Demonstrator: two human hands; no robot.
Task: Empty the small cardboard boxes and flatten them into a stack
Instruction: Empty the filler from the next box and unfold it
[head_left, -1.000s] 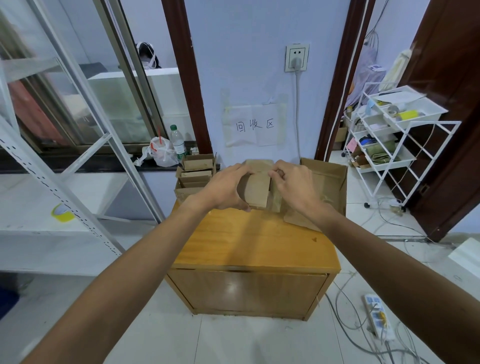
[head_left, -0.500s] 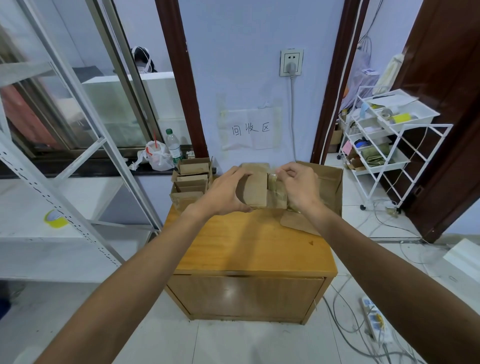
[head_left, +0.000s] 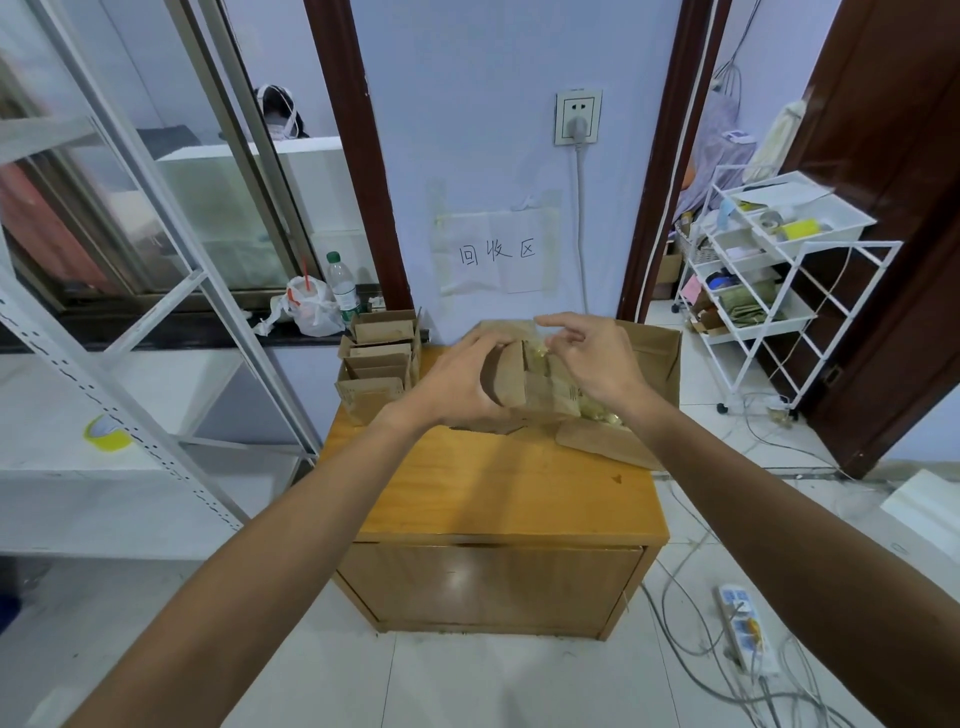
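My left hand (head_left: 457, 382) grips a small brown cardboard box (head_left: 511, 376) held above the back of a wooden cabinet (head_left: 493, 488). My right hand (head_left: 592, 358) hovers just right of the box with its fingers loosely spread, at a clear crinkly wrapper (head_left: 550, 332) that sticks out of the box; whether it pinches the wrapper is unclear. A row of several small open boxes (head_left: 379, 358) stands at the cabinet's back left. A larger open cardboard box (head_left: 649, 353) sits at the back right, with yellowish packets (head_left: 602, 410) visible in it.
A flat cardboard flap (head_left: 608, 441) lies on the cabinet top under my right wrist. A white metal shelf frame (head_left: 104, 322) stands on the left, a white wire cart (head_left: 763, 291) on the right. Cables and a power strip (head_left: 743, 623) lie on the floor at right.
My right hand has lifted off the small box and opened its fingers, drawing the clear wrapper upward. My left hand keeps its hold on the box.
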